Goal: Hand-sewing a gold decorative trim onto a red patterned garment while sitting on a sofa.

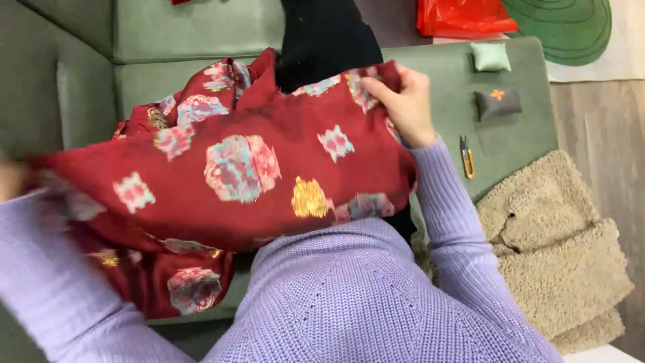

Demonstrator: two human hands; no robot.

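Head view: your right hand pinches the far edge of the dark red patterned cloth, spreading it taut over your lap and the green sofa. Your left hand, blurred at frame edge, has a grip that cannot be made out. Small yellow-handled snips lie nearby.

A shiny red plastic bag lies at the top of the view, just past the far edge of the green couch. It is flat and crinkly, and its top is cut off by the picture. No labels, signs or screens show anywhere.
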